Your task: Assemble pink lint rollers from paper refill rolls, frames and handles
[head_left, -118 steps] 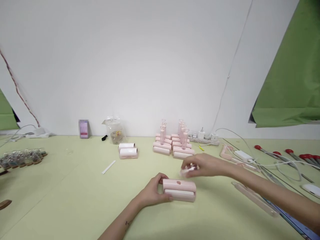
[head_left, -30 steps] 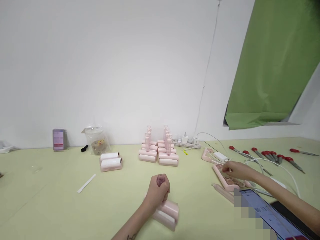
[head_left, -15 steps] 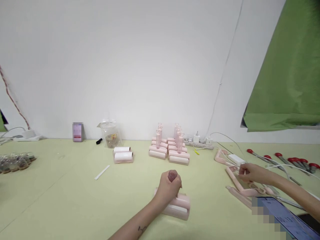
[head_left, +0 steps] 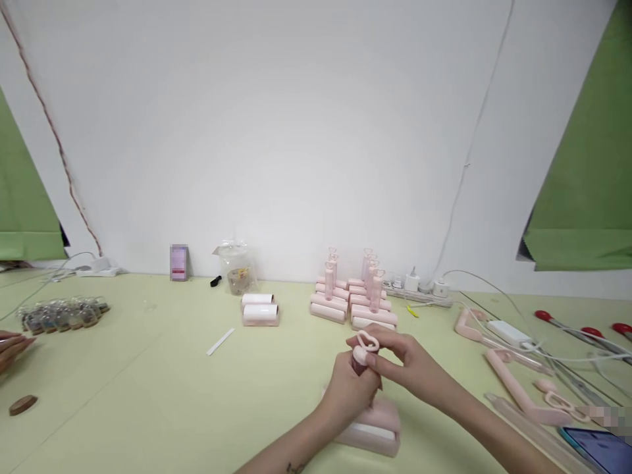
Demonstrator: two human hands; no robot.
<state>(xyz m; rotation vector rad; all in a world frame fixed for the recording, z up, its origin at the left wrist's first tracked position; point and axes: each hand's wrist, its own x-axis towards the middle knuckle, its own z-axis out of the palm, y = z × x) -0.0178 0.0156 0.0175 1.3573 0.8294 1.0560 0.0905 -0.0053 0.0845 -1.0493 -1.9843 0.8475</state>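
My left hand (head_left: 348, 388) is wrapped round the upright clear handle of a pink lint roller (head_left: 382, 421) on the table. Over it, my right hand (head_left: 397, 355) pinches a pink cap with a heart-shaped loop (head_left: 368, 341) at the handle's top. Behind my hands stand several finished-looking pink rollers (head_left: 329, 283) with upright handles and heart loops. On the right lie pink frame parts (head_left: 513, 385), a clear tube (head_left: 530, 424) and another heart-loop piece (head_left: 563, 403).
White rolls (head_left: 261, 313), a paper strip (head_left: 220, 342) and a plastic bag (head_left: 238, 268) lie left of centre. Small glass jars (head_left: 64, 315) and another person's hand (head_left: 14, 349) are at far left. Cables, a power strip (head_left: 424, 296) and a phone (head_left: 600, 447) are right.
My right hand has come from the parts on the right to the handle's top, bringing the heart-loop cap. My left hand still grips the handle. The view has swung left, showing another person's hand.
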